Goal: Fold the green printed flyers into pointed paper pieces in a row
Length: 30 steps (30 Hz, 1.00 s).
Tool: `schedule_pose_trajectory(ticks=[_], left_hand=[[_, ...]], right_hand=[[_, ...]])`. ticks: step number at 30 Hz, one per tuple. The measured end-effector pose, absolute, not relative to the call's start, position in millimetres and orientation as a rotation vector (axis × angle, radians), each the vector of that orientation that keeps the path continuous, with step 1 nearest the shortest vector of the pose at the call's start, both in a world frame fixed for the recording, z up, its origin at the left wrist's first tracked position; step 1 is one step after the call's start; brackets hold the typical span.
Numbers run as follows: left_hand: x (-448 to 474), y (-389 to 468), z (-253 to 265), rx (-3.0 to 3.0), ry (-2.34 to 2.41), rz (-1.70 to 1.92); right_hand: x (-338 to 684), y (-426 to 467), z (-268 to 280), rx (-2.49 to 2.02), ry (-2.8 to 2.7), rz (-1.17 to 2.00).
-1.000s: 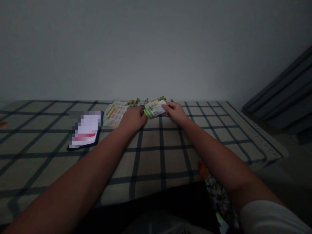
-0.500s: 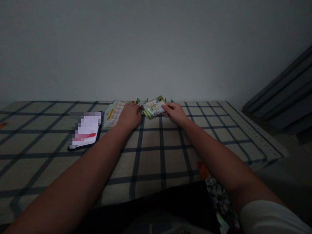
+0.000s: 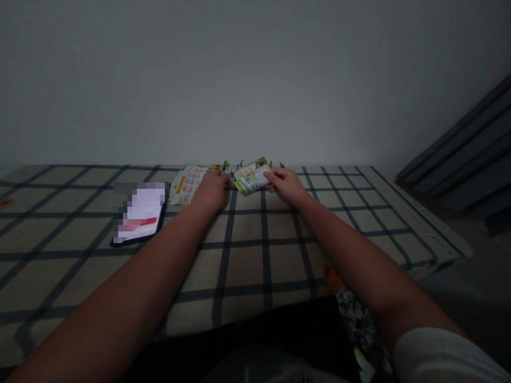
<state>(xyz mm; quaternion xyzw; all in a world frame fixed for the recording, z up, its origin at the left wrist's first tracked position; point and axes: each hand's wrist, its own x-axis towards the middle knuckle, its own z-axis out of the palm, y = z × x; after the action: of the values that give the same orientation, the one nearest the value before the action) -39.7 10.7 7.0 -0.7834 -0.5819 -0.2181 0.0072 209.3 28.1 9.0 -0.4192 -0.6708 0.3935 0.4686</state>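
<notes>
My right hand [image 3: 284, 183] pinches a small green-and-white printed leaflet [image 3: 255, 180] between thumb and fingers, tilted above the cloth. Behind it, another printed paper [image 3: 261, 161] with orange and yellow patches shows in part. Left of these, my left hand [image 3: 213, 189] is closed with its fingers curled and pointing inward; whatever they hold, if anything, is hidden. It lies against the right side of a pale printed sheet [image 3: 187, 183] with rows of small orange-red blocks. Small crumpled green and dark pieces [image 3: 227, 167] show just beyond my left fingertips.
A phone [image 3: 143, 213] with a lit, partly blurred screen lies left of my left forearm. Everything rests on a checked tablecloth [image 3: 247, 266] reaching to a plain grey wall [image 3: 255, 80]. Dark curtain folds [image 3: 467, 159] hang at the right, beyond the table's edge.
My left hand has drawn slightly left and its fingers have curled in more. The leaflet in my right hand has barely shifted.
</notes>
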Motion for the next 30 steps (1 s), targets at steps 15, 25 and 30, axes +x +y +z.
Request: schedule_pose_trajectory(ticks=[15,25,30], left_hand=[[-8,1,12,-2.344,-1.872,-2.258],[9,2,-4,-2.668,-1.441,-2.597],[3,8,-8,-2.647,-1.512,-2.567]], right_hand=[[210,32,10,-0.945,-1.459,1.045],[208,29,13,-1.006,-1.481,1.024],[208,31,10,-1.033,-1.468,1.026]])
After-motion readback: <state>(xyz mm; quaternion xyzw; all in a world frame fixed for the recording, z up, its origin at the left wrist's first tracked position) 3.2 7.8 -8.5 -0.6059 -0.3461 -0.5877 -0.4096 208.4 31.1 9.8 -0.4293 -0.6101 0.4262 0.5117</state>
